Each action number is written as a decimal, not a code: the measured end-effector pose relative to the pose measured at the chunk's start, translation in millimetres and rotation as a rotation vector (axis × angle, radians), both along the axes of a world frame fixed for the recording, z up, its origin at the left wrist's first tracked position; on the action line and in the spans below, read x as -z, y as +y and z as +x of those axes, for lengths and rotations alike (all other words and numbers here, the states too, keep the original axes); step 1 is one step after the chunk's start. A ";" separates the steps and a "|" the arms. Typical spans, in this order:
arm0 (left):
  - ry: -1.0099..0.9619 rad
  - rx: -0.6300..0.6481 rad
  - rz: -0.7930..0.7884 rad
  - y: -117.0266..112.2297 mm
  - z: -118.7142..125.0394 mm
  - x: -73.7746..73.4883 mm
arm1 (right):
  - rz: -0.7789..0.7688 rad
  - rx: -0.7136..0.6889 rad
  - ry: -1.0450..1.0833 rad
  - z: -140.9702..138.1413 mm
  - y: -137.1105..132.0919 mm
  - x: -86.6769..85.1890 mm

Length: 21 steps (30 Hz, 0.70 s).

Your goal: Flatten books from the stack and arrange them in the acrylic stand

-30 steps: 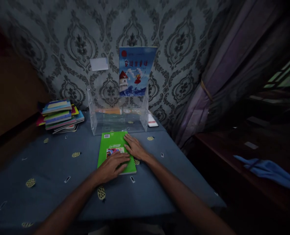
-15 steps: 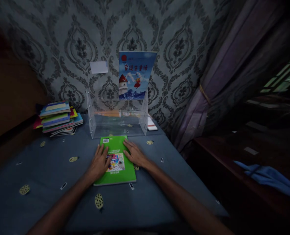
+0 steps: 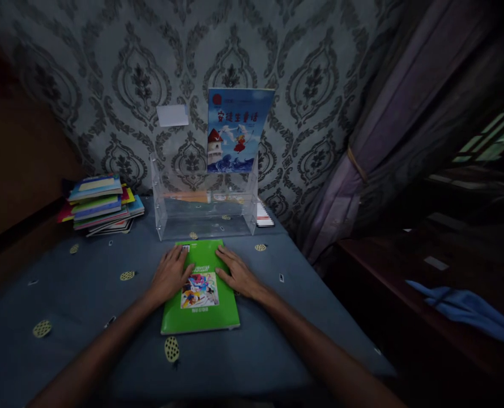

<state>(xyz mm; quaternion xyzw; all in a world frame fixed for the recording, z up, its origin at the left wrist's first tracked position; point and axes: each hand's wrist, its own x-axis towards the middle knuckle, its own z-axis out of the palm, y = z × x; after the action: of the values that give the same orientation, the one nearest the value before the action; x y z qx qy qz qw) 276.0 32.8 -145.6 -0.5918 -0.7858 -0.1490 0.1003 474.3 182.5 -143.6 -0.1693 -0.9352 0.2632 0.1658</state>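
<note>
A green book (image 3: pixel 201 320) lies flat on the blue patterned cloth, with a colourful picture on its cover and the print upside down from here. My left hand (image 3: pixel 170 275) rests flat on its upper left part, fingers stretched and partly covering the barcode. At the upper right edge, my right hand (image 3: pixel 237 275) touches the cover with fingers spread. Just beyond the book stands a clear acrylic book rack (image 3: pixel 209 224). A blue picture book (image 3: pixel 235 133) stands upright in its back tier.
A stack of books (image 3: pixel 101 207) sits at the left of the cloth-covered table (image 3: pixel 86 283). A white card (image 3: pixel 173 115) shows above the rack's left side. The patterned wall is behind, with a tied curtain (image 3: pixel 337 192) at the right. Blue fabric (image 3: pixel 460 311) lies further right.
The green book has slid slightly towards me. My left hand has shifted a little up and left along it; my right hand stays near its upper right edge.
</note>
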 end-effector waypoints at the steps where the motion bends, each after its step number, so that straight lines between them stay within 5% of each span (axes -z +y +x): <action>1: -0.007 -0.001 -0.003 4.7 -3.3 1.3 | -0.011 -0.001 0.002 0.0 0.8 -0.8; 8: -0.035 0.087 0.046 24.8 -15.5 9.3 | -0.053 0.032 -0.028 -9.0 11.3 -6.6; 21: -0.034 0.134 0.065 26.8 -20.3 7.4 | -0.056 0.074 -0.018 -15.8 13.2 -3.9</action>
<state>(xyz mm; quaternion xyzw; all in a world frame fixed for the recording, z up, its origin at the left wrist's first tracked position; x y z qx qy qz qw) 255.7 59.5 -153.0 -0.6368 -0.7409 -0.1908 0.0959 458.5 195.7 -139.7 -0.2109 -0.9220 0.2812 0.1624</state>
